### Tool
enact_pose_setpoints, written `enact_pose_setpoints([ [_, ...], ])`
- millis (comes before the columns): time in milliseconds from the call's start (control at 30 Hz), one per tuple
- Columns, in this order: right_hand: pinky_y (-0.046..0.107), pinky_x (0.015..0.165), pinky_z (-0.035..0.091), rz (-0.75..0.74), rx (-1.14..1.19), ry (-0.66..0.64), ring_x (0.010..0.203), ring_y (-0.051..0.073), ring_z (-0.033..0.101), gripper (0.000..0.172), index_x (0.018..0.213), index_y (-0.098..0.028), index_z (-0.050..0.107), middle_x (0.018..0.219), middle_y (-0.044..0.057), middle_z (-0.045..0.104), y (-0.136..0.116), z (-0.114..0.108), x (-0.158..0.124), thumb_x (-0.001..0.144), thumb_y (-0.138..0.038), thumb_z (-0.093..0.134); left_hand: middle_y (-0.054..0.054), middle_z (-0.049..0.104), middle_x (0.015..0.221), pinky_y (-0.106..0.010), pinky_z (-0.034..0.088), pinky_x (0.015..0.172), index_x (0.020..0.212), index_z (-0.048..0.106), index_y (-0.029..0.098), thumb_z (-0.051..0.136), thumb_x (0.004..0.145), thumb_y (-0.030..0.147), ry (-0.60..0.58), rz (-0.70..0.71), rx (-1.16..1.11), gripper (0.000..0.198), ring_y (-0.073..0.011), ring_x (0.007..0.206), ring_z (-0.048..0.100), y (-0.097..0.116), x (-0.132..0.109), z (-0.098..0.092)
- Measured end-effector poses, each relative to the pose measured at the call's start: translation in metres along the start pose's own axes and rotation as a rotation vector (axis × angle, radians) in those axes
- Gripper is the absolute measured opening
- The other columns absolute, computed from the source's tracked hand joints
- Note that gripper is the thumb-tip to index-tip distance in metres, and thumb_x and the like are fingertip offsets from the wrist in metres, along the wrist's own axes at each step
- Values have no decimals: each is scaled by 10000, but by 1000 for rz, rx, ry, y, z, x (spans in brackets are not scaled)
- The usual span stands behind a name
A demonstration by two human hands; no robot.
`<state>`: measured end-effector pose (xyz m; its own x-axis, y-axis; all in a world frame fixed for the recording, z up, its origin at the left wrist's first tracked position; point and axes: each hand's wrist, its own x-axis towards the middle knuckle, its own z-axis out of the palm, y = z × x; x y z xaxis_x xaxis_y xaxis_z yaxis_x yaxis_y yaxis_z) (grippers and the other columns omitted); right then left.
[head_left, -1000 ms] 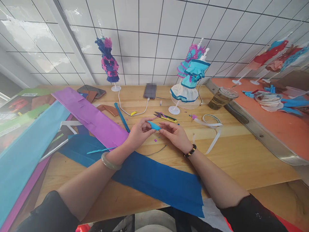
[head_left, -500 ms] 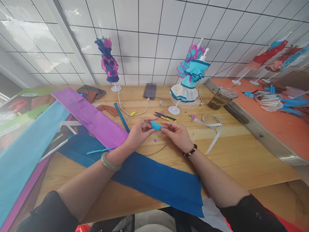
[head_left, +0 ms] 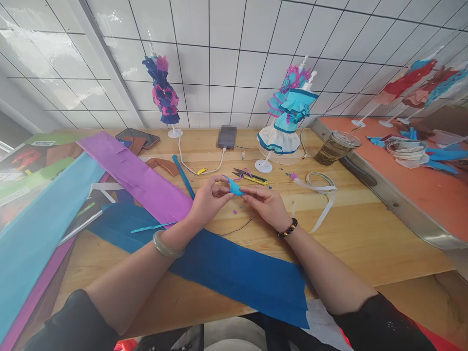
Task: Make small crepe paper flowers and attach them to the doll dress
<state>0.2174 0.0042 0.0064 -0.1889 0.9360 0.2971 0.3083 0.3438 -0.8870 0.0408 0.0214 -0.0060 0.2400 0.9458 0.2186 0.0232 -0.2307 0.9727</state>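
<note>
Left hand [head_left: 209, 201] and right hand [head_left: 269, 206] pinch a small bright-blue piece [head_left: 235, 187] above the worktop [head_left: 365, 234], yellow-handled snippers [head_left: 258, 179] just beyond.

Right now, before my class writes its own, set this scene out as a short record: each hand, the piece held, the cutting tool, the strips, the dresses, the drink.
Left hand: holding one end of the light-blue piece
Right hand: pinching its other end
Cutting tool: yellow-handled snips, just beyond the hands
Strips: purple strip; dark-blue strip passing under the left forearm
Dresses: dark-blue-and-pink dress; light-blue-and-white dress
Drink: lidded cup, right
</note>
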Motion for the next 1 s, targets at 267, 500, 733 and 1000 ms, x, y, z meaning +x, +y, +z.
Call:
enact_pose_setpoints([
  [267,307,711,510,12,62,30,740,158,623,200,916,-240,681,846,28,676,5,0,-1,735,-288,609,-8,609,742,-274,473,708,842,462,184,630,691,278,23,30,15,245,-134,740,606,-2,0,1],
  [500,357,739,532,193,289,-16,712,171,649,341,994,-218,639,936,38,680,4,0,0,672,-327,666,9,564,727,-254,474,689,791,481,179,645,673,281,5,36,-24,226,-111,701,579,-1,-1,1],
  [733,371,766,523,256,405,-97,748,165,645,410,1056,-215,602,924,38,680,1,-2,1,677,-359,660,0,581,745,-258,474,704,813,477,180,643,680,276,-20,61,-24,233,-119,729,585,-1,-1,1],
  [1000,354,728,530,111,261,17,695,155,632,314,976,-227,647,879,31,685,0,-1,1,680,-332,663,-2,567,755,-261,475,709,799,485,178,638,687,264,16,93,9,208,-119,739,582,-1,-1,1],
])
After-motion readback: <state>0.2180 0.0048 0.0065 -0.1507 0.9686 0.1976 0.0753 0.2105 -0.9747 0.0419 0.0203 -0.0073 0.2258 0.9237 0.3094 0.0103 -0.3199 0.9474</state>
